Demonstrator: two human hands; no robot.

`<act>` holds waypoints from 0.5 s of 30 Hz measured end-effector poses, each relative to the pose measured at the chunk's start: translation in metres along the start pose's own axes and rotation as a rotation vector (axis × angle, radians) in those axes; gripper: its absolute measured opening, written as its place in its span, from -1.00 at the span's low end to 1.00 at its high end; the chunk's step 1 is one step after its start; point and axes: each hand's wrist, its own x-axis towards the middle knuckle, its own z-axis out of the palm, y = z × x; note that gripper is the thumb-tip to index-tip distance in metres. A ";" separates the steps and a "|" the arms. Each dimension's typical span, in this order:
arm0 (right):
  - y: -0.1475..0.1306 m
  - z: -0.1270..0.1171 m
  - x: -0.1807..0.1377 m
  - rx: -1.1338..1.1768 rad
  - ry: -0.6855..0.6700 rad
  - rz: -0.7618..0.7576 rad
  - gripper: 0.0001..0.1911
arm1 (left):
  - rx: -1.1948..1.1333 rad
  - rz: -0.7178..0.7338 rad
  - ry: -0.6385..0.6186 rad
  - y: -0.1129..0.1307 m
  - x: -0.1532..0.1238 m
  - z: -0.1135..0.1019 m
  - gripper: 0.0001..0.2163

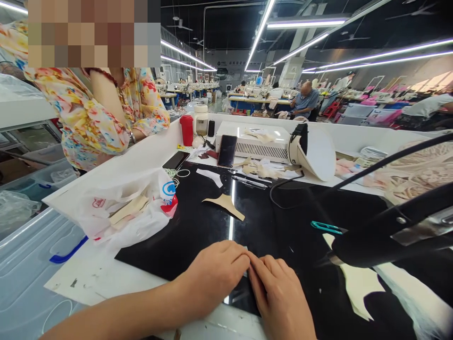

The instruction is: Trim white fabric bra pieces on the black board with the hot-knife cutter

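Observation:
My left hand (215, 274) and my right hand (278, 293) meet low over the front part of a black mat (198, 236). Their fingers are closed and pressed together at the tips. A sliver of something pale and bluish peeks out between them; the rest is hidden, so its kind does not show. Beyond the hands lies a beige curved cut piece (224, 205), apart from both. Farther back is a white curved piece (210, 177).
A plastic bag (123, 203) with beige pieces lies left. A black tool arm (382, 226) juts in from the right, above cream pieces (357, 283) and a teal cutter (325, 226). Behind stand phones, a white machine (262, 144) and a red cup (186, 130). A person in a floral blouse (95, 113) leans at the left.

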 end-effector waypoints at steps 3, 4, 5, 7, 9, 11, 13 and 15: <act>0.000 0.000 -0.001 -0.001 0.002 -0.004 -0.61 | -0.010 0.013 0.033 0.002 -0.002 0.004 -0.81; 0.000 0.000 -0.001 -0.002 0.001 -0.005 -0.60 | -0.003 0.011 0.043 0.002 -0.002 0.005 -0.82; 0.000 0.000 -0.001 -0.002 0.000 -0.003 -0.59 | 0.005 0.011 0.049 0.002 -0.002 0.006 -0.83; 0.001 0.001 -0.002 -0.004 -0.002 -0.002 -0.59 | 0.021 0.011 0.049 0.002 -0.003 0.009 -0.82; 0.003 0.001 -0.003 -0.005 -0.009 -0.002 -0.60 | 0.035 0.005 0.038 0.002 -0.004 0.012 -0.81; 0.004 0.002 -0.003 0.001 -0.026 -0.019 -0.63 | 0.058 0.002 0.035 0.002 -0.006 0.015 -0.79; 0.004 0.002 -0.003 0.005 -0.028 -0.024 -0.64 | 0.098 0.018 0.059 0.003 -0.006 0.017 -0.78; 0.004 0.002 -0.003 0.004 -0.007 -0.014 -0.62 | 0.138 0.039 0.097 0.003 -0.006 0.019 -0.76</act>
